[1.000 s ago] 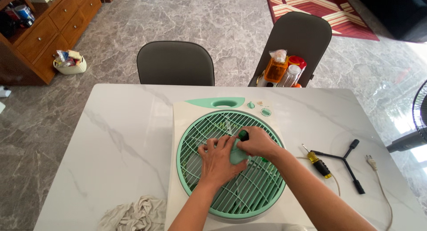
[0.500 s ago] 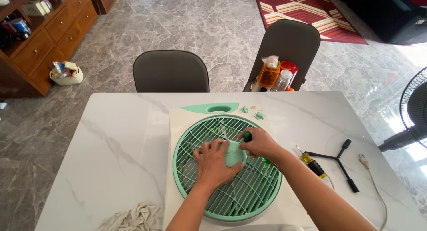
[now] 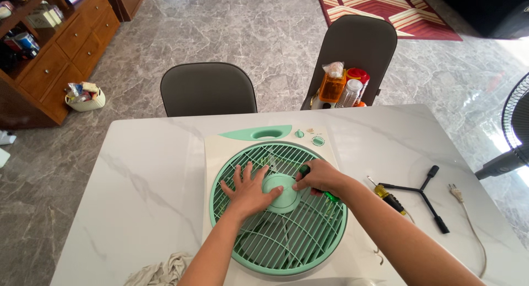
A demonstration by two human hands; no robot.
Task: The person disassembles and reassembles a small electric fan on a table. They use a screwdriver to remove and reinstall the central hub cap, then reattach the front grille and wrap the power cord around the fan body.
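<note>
closest to the person there's a crumpled rag [image 3: 160, 272] at the near table edge, then their two forearms reaching out over a box fan [image 3: 278, 206] lying flat on its back on the white marble table [image 3: 138, 176]. left hand [image 3: 249, 191] is spread open, palm pressed flat on the green round grille [image 3: 242, 242] with the thumb touching the centre hub [image 3: 282, 193]. right hand [image 3: 321, 178] is closed around a green-handled screwdriver [image 3: 329, 196], tip down by the hub's upper right edge; can't make out the tip itself.

progress-wise, i'd say early days: the grille sits fully seated on the white housing, hub cap on, nothing lifted off. whether any screws are out, can't tell from here.

off to the right lie a yellow-handled screwdriver [image 3: 388, 198], a black three-armed wrench [image 3: 423, 195] and the fan's plug [image 3: 456, 193] on its cord. past the table, two grey chairs; the right chair [image 3: 358, 49] has bottles and jars [image 3: 344, 87] on the seat. wooden cabinet [image 3: 49, 60] far left.
</note>
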